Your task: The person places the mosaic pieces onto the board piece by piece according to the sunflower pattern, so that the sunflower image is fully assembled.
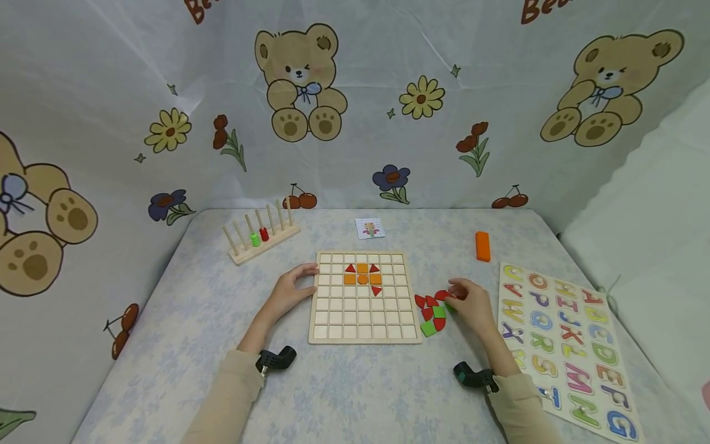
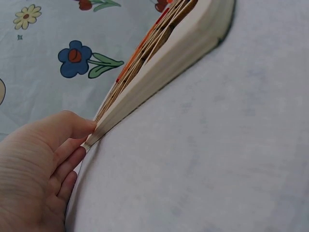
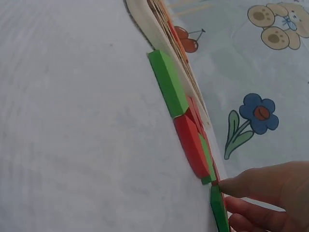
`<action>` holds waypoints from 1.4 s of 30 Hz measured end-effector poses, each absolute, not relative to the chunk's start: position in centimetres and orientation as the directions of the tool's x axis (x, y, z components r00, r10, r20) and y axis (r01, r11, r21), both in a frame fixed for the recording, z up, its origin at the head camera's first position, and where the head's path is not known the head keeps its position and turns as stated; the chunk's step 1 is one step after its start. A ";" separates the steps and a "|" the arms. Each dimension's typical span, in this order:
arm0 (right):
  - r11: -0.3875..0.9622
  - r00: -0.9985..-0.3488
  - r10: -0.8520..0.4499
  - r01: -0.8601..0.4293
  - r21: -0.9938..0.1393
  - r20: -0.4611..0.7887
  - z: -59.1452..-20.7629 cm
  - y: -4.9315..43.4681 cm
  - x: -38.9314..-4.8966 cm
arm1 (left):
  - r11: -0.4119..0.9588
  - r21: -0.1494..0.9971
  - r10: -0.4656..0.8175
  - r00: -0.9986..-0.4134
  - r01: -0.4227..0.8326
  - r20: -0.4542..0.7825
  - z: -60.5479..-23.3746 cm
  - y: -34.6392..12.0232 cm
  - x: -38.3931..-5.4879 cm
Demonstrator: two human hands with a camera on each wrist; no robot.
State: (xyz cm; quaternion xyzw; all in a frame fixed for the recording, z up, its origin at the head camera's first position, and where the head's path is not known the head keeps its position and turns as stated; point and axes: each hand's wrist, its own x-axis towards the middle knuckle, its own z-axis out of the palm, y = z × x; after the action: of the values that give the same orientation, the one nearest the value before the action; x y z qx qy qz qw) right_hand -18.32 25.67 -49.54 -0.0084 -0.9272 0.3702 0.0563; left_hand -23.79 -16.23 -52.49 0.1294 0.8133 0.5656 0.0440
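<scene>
Grid board, pale wood, lying flat mid-tabletop; on its upper cells, three orange squares, one round orange piece and three red triangles. Left hand: grip open, thumb and fingertips touching the board's left edge. Right hand: fingers bent at the loose pile beside the board's right edge; whether the grip pinches a piece cannot be told. Pile: red pieces and green pieces. Beyond the board, small picture card; left of the card, peg rack bearing green and red rings. Right side: orange block; alphabet board, near the right forearm.
</scene>
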 end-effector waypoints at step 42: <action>0.450 -0.960 -0.220 -0.260 -0.854 0.176 -49.0 9.8 -20.4 | 0.290 0.942 0.281 -0.956 0.171 0.087 -52.4 -16.4 -23.5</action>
State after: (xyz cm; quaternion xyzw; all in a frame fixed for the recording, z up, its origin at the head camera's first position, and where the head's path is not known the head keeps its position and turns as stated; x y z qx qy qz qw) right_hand -20.41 9.76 -48.99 0.1408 -0.8512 0.5051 0.0198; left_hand -23.55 -16.38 -52.36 0.1410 0.8016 0.5791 0.0474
